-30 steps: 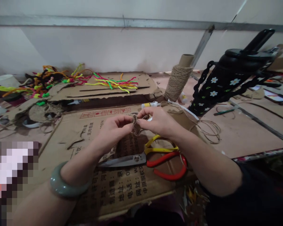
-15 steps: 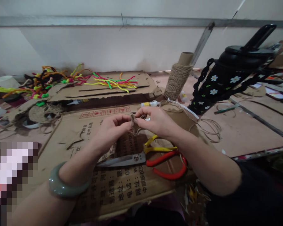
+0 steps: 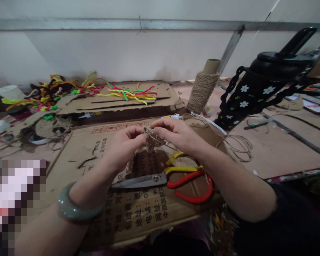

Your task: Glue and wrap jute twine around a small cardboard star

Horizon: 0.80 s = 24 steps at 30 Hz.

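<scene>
Pinching a small brown twine piece between them, the left grip and the right grip meet over the printed cardboard, each with thumb and fingers closed on it. The piece has a wavy, lobed outline, and its lower part hangs out below the fingertips.

Just on the near side of both grips lie the scissors, blades toward the left and red and yellow handles below the right grip, which limits room there. The cardboard's near edge runs beyond the scissors on the wearer's side; its left edge slants well to the left of the left grip. Past both grips, the raised edge of another cardboard piece bounds the space. More room for moving lies to the right of the right grip, where the table extends from a loose twine coil to its front edge. A twine spool and a black flowered bottle stand beyond the right grip.

On the cardboard, nearer than the grips, black Chinese print runs sideways, including 地址, 电话 and 网址. Red boxed symbols line its far edge. Latin letters beneath the grips are partly hidden.
</scene>
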{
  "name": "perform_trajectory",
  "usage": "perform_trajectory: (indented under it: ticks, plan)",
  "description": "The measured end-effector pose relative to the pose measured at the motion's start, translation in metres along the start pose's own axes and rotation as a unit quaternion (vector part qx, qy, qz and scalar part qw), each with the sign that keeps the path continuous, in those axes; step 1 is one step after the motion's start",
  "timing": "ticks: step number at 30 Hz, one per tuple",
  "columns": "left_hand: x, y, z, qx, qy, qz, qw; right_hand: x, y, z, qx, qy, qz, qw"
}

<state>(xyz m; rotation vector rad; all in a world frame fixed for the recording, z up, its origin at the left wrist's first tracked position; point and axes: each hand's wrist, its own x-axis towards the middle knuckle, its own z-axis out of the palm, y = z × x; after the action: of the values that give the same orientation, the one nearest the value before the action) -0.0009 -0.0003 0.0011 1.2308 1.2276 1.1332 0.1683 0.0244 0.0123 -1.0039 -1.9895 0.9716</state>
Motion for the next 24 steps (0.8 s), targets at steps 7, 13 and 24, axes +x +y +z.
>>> perform_trajectory:
  ticks: [7, 13, 24]
  plan:
    - [0.0001, -0.0002, 0.0001, -0.012, 0.003, 0.002, 1.0, -0.0012, 0.0028, 0.0049, -0.013, 0.002, -0.007, 1.0]
    - [0.0008, -0.0028, -0.0027, 0.02, -0.04, -0.008, 0.999, -0.001, 0.0017, 0.0048, -0.028, -0.003, -0.003, 1.0]
    - [0.0018, 0.0011, -0.0027, 0.057, -0.019, -0.01, 0.998, -0.0031, -0.0011, 0.0032, -0.08, -0.024, -0.009, 0.997]
